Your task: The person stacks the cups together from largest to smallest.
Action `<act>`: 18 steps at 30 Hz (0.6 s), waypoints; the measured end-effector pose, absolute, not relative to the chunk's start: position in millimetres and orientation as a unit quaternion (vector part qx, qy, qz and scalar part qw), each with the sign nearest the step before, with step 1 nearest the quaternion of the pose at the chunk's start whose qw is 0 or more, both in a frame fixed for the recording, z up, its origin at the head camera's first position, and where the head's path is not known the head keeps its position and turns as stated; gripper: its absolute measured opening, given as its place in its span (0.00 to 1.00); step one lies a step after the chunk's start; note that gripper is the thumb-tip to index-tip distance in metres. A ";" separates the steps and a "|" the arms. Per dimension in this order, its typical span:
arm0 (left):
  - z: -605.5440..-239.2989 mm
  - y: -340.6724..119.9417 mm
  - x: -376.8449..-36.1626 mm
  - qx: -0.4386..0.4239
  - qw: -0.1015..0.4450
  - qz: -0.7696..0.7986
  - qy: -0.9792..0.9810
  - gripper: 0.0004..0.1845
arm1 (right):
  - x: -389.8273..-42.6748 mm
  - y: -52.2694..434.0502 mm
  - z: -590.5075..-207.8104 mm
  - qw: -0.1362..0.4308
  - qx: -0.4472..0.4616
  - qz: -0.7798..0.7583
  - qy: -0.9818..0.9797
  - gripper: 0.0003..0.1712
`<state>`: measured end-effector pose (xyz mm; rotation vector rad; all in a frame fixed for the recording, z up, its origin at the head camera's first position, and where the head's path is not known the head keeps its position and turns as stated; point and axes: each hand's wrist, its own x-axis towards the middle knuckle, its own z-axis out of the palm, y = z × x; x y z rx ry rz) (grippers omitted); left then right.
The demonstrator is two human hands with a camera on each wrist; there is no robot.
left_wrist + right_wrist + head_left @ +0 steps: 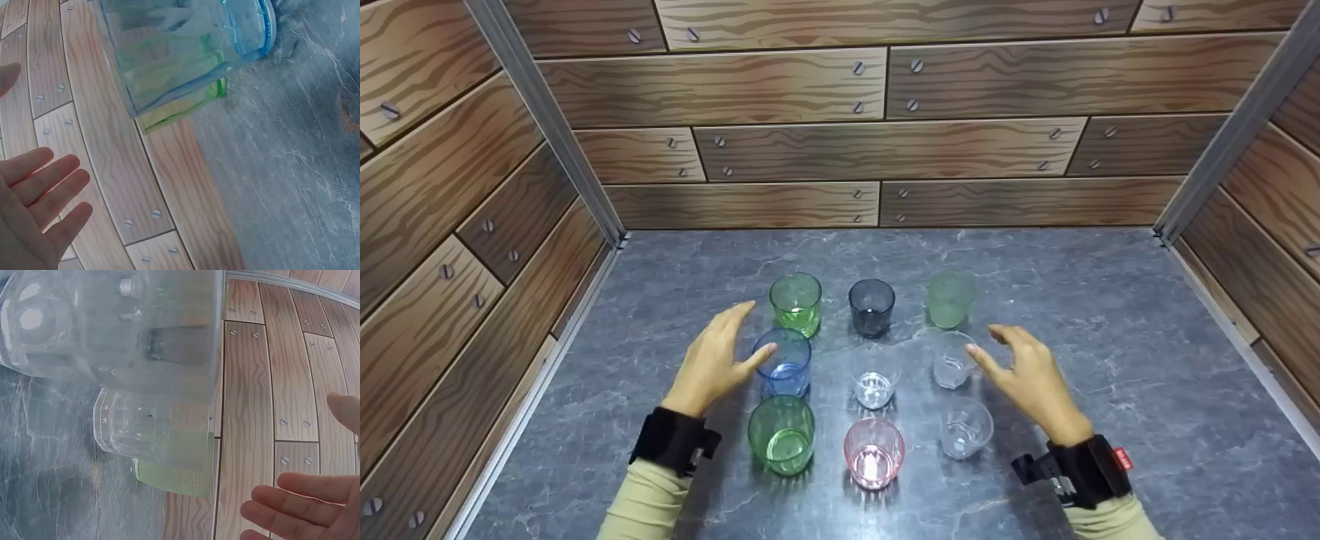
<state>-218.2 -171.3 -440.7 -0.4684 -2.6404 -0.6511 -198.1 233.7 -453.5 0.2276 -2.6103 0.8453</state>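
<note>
Drinking glasses stand upright in three rows of three. My left hand (712, 367), fingers extended and thumb apart, is at the left of the blue glass (787, 375); its thumb overlaps the rim in the head view. On the right, my right hand (1031, 379) is spread beside a clear glass (951, 369), thumb tip right at its rim. Neither hand holds anything. In the left wrist view, the left palm (34, 208) faces the blue glass (169, 62). The right wrist view has the right fingers (298, 503) apart from clear glasses and a textured green glass (174, 475).
Behind stand a light green glass (796, 300), a dark grey glass (872, 311) and the frosted green glass (950, 300). A clear glass (875, 382) is central. In front are a green glass (781, 439), a pink glass (874, 457) and another clear glass (964, 429). Wood-patterned walls (787, 150) enclose the grey marbled tabletop (585, 450).
</note>
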 end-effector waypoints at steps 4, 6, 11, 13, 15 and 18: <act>-442.8 -173.3 -221.0 -0.161 0.185 -0.237 -0.940 0.37 | -198.2 232.9 -454.8 0.196 0.080 0.309 -0.927 0.28; -443.6 -173.7 -223.0 -0.160 0.181 -0.241 -0.940 0.38 | -198.0 232.8 -455.3 0.194 0.078 0.313 -0.926 0.28; -446.0 -175.1 -227.3 -0.154 0.170 -0.248 -0.941 0.38 | -197.9 233.9 -455.9 0.189 0.073 0.326 -0.923 0.27; -446.9 -175.8 -228.5 -0.150 0.164 -0.250 -0.942 0.39 | -198.1 234.1 -456.4 0.191 0.071 0.331 -0.921 0.27; -448.1 -176.5 -229.8 -0.146 0.158 -0.250 -0.944 0.39 | -198.3 234.1 -457.3 0.195 0.069 0.334 -0.920 0.26; -449.6 -177.2 -231.4 -0.141 0.148 -0.251 -0.946 0.40 | -198.4 234.2 -458.2 0.198 0.069 0.338 -0.918 0.25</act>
